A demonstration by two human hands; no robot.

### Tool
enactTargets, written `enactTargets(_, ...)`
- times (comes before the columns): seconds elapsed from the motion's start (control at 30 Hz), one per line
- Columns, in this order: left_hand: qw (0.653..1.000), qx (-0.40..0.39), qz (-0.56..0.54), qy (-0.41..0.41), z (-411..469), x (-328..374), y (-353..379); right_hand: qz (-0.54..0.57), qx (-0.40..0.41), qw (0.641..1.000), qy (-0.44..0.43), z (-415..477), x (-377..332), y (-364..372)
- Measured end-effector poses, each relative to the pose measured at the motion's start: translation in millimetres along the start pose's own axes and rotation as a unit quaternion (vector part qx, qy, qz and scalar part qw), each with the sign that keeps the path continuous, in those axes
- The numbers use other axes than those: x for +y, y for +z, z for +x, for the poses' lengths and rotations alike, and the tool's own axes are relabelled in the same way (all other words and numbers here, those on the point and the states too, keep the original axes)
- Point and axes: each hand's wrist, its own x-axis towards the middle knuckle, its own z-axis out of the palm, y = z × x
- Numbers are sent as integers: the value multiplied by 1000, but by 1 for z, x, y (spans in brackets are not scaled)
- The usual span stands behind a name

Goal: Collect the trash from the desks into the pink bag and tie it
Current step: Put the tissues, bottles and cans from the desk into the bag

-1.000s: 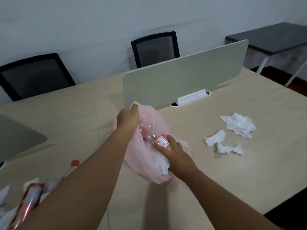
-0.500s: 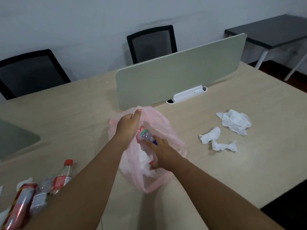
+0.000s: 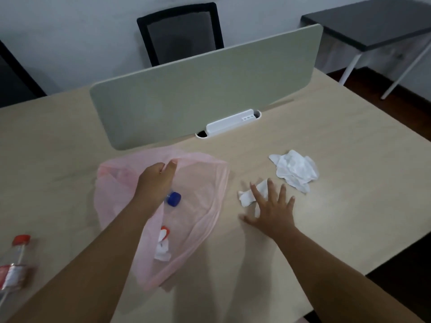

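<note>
Pink thin plastic bag (image 3: 200, 206) lies on my worktop (image 3: 349, 183), left hand (image 3: 155, 183) pinching its rim open; bottle now dropped inside, right hand (image 3: 271, 207) has left it, splayed empty over small crumpled white tissue (image 3: 247, 198) — next pickup.

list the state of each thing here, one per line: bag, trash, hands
pink bag: open, lying on the desk, mouth held up
blue-capped bottle: inside the bag
left hand: gripping the bag's rim
right hand: open, fingers spread over the small tissue
small tissue: crumpled, on the desk
large tissue: crumpled, on the desk, untouched
red-capped bottle: capped, lying outside the bag
</note>
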Motion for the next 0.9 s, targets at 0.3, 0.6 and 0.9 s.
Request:
enactTargets(0.3,1000,4,-5,-28,-2,2,9,101,120,980,-120,6,-17,27)
enactTargets(0.6,999,34,-8,0,3,26,-14,169,-56,927,-331,30,-155,-36)
enactTargets(0.9,999,-8,34,14,23,34,26,54,56,995,-56,79,32,-21)
